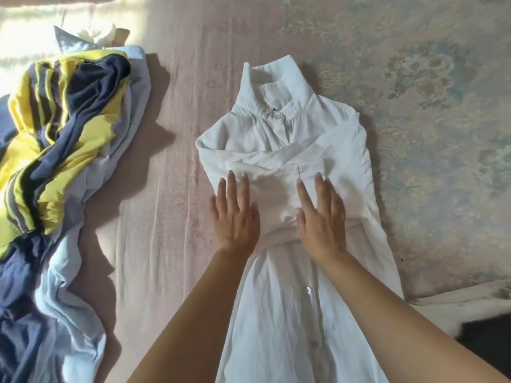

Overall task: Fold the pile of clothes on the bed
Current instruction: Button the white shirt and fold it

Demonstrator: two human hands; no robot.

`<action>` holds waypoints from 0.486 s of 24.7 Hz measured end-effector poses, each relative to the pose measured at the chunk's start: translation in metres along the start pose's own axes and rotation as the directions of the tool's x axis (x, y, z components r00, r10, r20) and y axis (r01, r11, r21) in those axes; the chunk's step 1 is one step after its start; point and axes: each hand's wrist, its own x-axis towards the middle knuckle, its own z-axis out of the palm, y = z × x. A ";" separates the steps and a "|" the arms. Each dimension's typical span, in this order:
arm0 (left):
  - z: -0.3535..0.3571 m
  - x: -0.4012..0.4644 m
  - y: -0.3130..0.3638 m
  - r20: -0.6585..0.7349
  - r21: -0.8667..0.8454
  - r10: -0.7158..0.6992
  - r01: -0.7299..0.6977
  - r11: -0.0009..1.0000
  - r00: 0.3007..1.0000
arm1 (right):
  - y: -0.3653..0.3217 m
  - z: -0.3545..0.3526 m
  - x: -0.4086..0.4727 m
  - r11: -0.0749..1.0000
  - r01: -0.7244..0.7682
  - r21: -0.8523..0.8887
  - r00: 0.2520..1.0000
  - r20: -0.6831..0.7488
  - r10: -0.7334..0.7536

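A white collared shirt (pixel 279 125) lies face up on the bed (pixel 166 161), collar pointing away from me, both sleeves folded across its chest. My left hand (pixel 235 214) lies flat on the folded sleeves, fingers straight. My right hand (pixel 320 217) presses flat beside it, a little to the right, fingers straight too. The shirt's lower part runs toward me between my forearms. A pile of unfolded clothes (pixel 55 139) sits at the left: a yellow and navy striped garment on top of pale blue and dark blue ones.
The bed is covered with a pinkish sheet, and a faded floral cover (pixel 428 78) lies at the right. A cream fabric edge (pixel 470 297) shows at the lower right, with a dark gap (pixel 486 341) below it.
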 end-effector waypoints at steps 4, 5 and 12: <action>0.007 -0.066 -0.026 0.192 -0.103 0.194 -0.176 0.979 0.962 | 0.012 0.015 -0.017 0.994 0.043 -0.105 0.947 0.320 -0.008; 0.002 -0.084 -0.032 0.183 -0.160 0.107 -0.078 0.984 0.977 | 0.010 0.015 -0.031 0.994 0.028 -0.102 0.954 0.299 0.004; -0.027 -0.204 -0.083 0.386 -0.405 -0.139 0.303 0.863 0.912 | -0.039 0.038 -0.212 0.938 0.347 0.012 0.921 0.185 -0.343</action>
